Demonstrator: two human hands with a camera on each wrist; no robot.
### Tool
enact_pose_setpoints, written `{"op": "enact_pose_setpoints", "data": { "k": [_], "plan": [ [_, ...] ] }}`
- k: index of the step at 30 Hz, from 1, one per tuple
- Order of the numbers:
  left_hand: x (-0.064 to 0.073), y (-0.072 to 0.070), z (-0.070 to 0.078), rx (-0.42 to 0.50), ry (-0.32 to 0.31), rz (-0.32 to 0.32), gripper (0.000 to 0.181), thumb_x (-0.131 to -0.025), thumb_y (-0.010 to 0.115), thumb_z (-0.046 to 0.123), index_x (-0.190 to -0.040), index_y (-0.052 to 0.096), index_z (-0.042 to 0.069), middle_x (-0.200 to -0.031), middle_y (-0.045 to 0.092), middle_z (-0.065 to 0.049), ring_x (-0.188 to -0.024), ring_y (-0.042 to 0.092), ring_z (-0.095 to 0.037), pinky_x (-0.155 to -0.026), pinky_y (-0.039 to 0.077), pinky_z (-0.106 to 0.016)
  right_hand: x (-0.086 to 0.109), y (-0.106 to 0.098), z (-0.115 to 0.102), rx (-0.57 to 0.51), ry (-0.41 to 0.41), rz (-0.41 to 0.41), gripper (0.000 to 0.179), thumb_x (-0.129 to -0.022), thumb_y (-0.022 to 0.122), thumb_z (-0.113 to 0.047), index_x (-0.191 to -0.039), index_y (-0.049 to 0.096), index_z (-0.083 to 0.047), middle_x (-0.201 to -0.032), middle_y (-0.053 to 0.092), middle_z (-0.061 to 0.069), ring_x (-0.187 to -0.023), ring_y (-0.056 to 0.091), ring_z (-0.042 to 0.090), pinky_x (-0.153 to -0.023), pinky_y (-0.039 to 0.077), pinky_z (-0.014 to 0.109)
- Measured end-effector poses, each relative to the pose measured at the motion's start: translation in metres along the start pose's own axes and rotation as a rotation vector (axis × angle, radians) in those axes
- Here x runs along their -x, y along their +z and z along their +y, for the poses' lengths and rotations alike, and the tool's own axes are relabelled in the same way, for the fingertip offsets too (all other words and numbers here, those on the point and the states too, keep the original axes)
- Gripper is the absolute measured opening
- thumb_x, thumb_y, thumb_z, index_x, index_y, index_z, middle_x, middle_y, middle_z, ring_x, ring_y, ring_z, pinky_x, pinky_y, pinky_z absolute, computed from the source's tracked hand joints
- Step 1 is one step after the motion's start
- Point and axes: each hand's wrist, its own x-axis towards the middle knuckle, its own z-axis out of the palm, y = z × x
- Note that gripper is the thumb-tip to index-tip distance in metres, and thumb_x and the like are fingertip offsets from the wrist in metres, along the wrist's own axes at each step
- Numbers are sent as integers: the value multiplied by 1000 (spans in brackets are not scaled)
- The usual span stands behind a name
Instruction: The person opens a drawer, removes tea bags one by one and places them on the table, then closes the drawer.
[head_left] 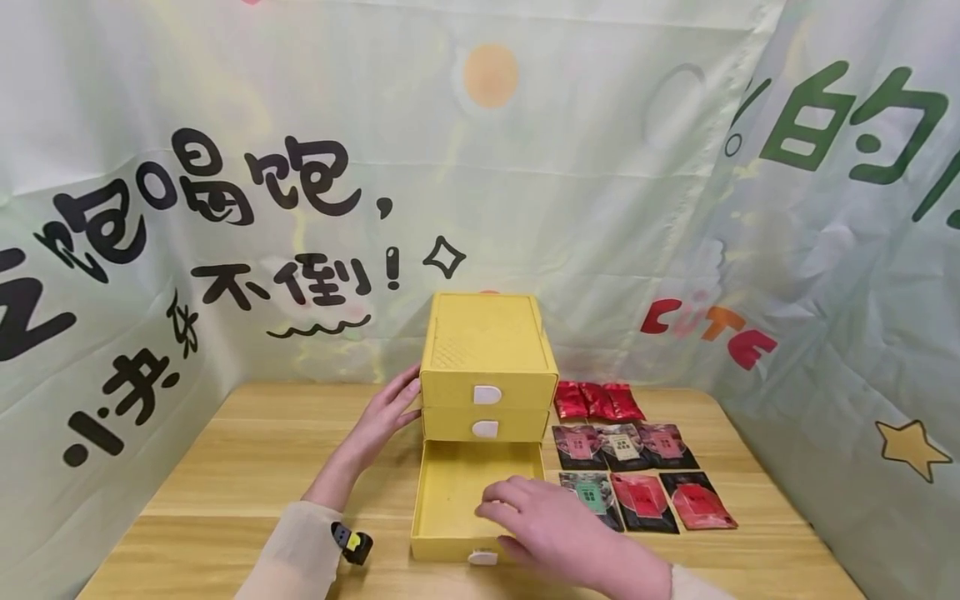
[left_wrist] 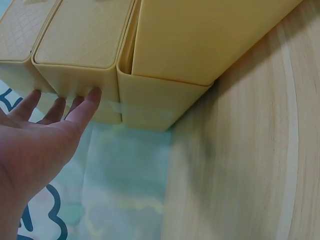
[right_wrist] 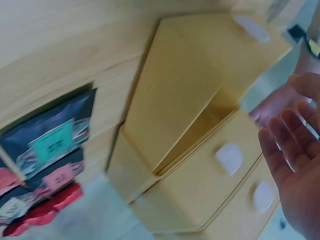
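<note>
A yellow chest of drawers [head_left: 483, 333] with white pull tabs stands on the table. Its bottom drawer [head_left: 450, 547] is pulled out and nothing shows inside; the two drawers above are closed. Against the chest's left side rest the fingertips of my left hand [head_left: 384, 412], fingers extended. My right hand [head_left: 551, 525] is over the right part of the bottom drawer, fingers loosely bent, holding nothing. In the right wrist view that hand [right_wrist: 302, 160] is apart from the drawer fronts.
Right of the chest lie red shiny packets [head_left: 598, 402], a row of dark packets [head_left: 624, 447] and a nearer row with a green-labelled packet [head_left: 591, 498] and red-labelled ones. A black wrist device [head_left: 352, 543] sits at my left sleeve. Printed cloth [head_left: 585, 208] hangs behind the wooden table [head_left: 225, 467].
</note>
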Motion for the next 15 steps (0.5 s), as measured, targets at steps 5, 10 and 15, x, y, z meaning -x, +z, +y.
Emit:
{"op": "enact_pose_setpoints", "data": {
  "k": [5,10,15],
  "plan": [
    [-1,0,1,-5,-2,2,60,-112,47,32,-164,29,8,-170,27,-14,-153,30,-35,-117,41,-54,-8,10,-15,139,-152,-25,40,-77,85,-22,-114,70,-18,-111,64,-7,-96,60,9,-79,55,18],
    [-1,0,1,6,-12,2,60,-112,49,31,-164,29,9,-169,28,-13,-153,31,-34,-117,41,-55,-10,21,-27,272,-278,-112,19,-95,68,-37,-108,71,-24,-103,60,-10,-91,53,5,-72,46,15],
    [0,0,0,5,-14,4,60,-112,48,30,-164,29,8,-169,28,-14,-153,30,-34,-118,40,-56,-9,35,-35,336,-319,-140,20,-103,55,-46,-99,67,-30,-97,57,-14,-87,49,3,-70,42,16]
  ]
}}
